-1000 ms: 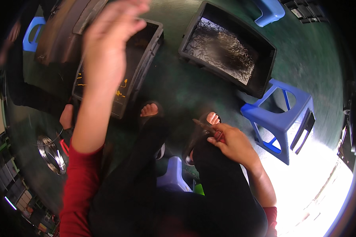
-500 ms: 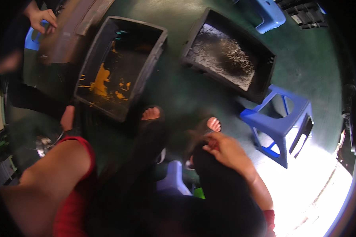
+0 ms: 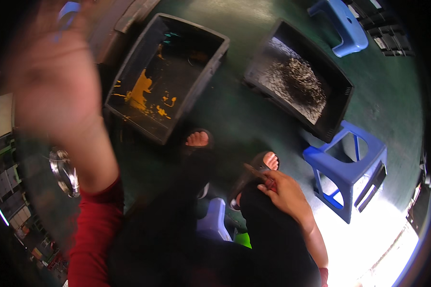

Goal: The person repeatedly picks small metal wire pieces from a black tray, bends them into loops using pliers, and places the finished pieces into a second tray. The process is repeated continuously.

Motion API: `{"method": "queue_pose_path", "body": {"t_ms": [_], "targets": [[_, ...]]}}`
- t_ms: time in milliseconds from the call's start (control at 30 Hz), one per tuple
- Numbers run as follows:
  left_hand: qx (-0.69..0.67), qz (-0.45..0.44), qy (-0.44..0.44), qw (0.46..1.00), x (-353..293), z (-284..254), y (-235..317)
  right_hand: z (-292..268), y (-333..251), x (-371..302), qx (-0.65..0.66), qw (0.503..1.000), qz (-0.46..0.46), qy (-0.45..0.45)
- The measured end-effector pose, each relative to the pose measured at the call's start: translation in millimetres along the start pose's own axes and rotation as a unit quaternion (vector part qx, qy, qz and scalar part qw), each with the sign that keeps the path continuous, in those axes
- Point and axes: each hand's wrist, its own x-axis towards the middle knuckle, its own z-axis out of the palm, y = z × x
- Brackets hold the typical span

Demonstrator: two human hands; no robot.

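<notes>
My right hand (image 3: 286,196) rests above my right thigh, closed on a thin brownish tool (image 3: 256,172) whose narrow end points left and away from me. The tool's exact kind is not clear. Raised at the upper left is my left hand (image 3: 57,86), close to the camera and smeared by motion; its fingers cannot be made out. Nearest to it stands a black crate (image 3: 196,91) with orange and some teal smears inside. To the right, a second black crate (image 3: 337,103) holds a heap of many small, thin silvery pieces (image 3: 304,83) on a pale bottom.
A blue stool (image 3: 349,165) stands at the right, with a dark flat object (image 3: 373,189) against its side. Another blue stool (image 3: 345,28) is farther back. A shiny round metal thing (image 3: 63,173) lies at left. Between my legs show a bluish stool (image 3: 214,220) and something green (image 3: 243,239).
My left arm has swung up and forward from the lower left, and its hand now covers where another person's hand showed. The crates and stools appear shifted right as the view turned.
</notes>
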Motion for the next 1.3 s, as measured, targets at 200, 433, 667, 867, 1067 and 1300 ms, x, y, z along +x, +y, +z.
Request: {"method": "queue_pose_path", "body": {"t_ms": [200,433,667,867,1067,1300], "targets": [[0.309,-0.284,0.064,0.905,-90.0,-69.5,-131.0,-1.4,0.1,7.9,-0.027,0.999,-0.017,-0.002],[0.542,-0.453,-0.078,0.704,-167.5,-110.3,-230.9,-1.0,0.1,15.5,-0.041,0.999,-0.02,-0.001],[0.649,-0.46,-0.036,0.605,-169.4,-84.2,-272.9,-1.9,3.1,21.9,-0.025,1.0,0.0,-0.014],[0.545,-0.514,-0.034,0.662,-156.8,-102.3,-278.1,-2.5,7.0,17.7,-0.015,1.0,-0.004,-0.001],[0.169,-0.593,0.003,0.787,-112.6,-77.3,-166.9,-14.9,-3.7,14.2,-0.001,1.0,-0.016,0.007],[-0.071,-0.648,-0.135,0.746,-119.3,12.6,-71.1,-32.6,-31.3,16.4,0.076,0.991,-0.112,-0.005]]}}
